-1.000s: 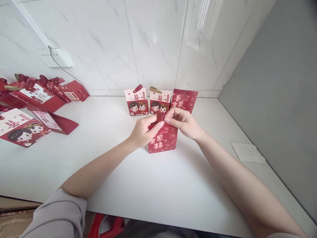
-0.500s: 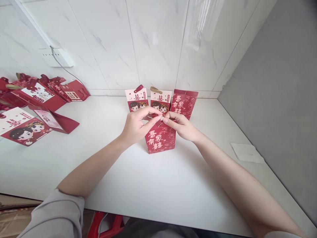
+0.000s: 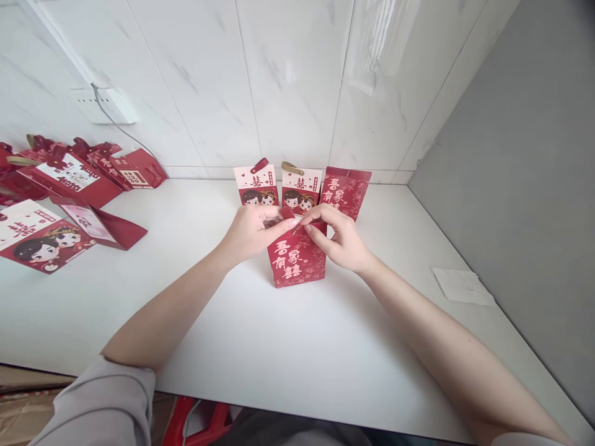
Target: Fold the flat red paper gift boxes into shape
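A red gift box (image 3: 300, 263) with pale pink lettering stands upright on the table, its upper edge partly covered by my fingers. My left hand (image 3: 253, 232) is closed at its top left, thumb and fingers pinching a short red strap (image 3: 287, 212). From the other side my right hand (image 3: 339, 238) curls in, index finger and thumb drawn close together at the top edge. What lies between those fingertips is too small to make out. A small gold-coloured detail shows on the box just below the fingertips.
Behind stand two boxes with cartoon couples, one with a red strap (image 3: 259, 165), one with a tan strap (image 3: 292, 168), plus a plain red box (image 3: 346, 191). More red boxes (image 3: 88, 186) crowd the left. A white tissue (image 3: 462, 286) lies right, near the grey partition (image 3: 520, 186).
The right hand's fingers have shifted and its index finger is more arched. More of the red strap shows by the left hand. The box has moved slightly left in view.
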